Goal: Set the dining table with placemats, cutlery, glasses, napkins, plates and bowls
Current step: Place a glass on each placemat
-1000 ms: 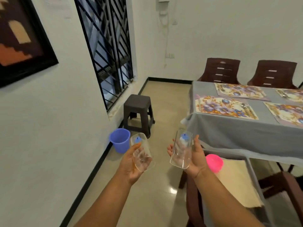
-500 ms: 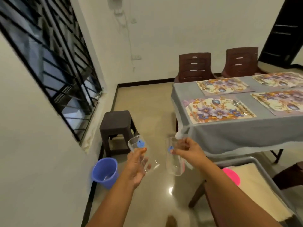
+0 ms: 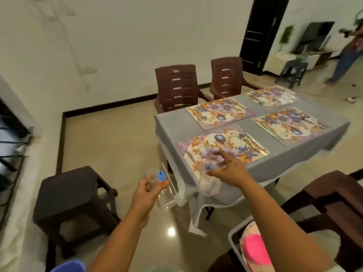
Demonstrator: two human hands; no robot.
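Far left there's a dark plastic stool sitting by the wall, not part of this, just something to step around.

Next over, the left hand is wrapped around a clear glass with a little blue sticker on it. It's tipped at a slant and hanging over bare floor, short of the table. Looks like it's just parked there waiting its turn.

The right hand is clamped on a second glass, gripped up near the rim with the body hanging down, right at the near left corner of the grey-clothed table. It's blurry so I can't tell if the fingers are loosening. The hands are apart, one glass each, which makes sense for carrying two per trip.

That right glass is over the near left placemat, which already has cutlery lined up along its right edge. My guess is the glass goes on the far side of that mat, clear of the fork.

Moving right, three more floral mats are laid out; the near right placemat seems to have cutlery too, though it's smeared. Two brown chairs are tucked in on the far side. No plates, bowls or napkins on the table yet, so plenty left to do.
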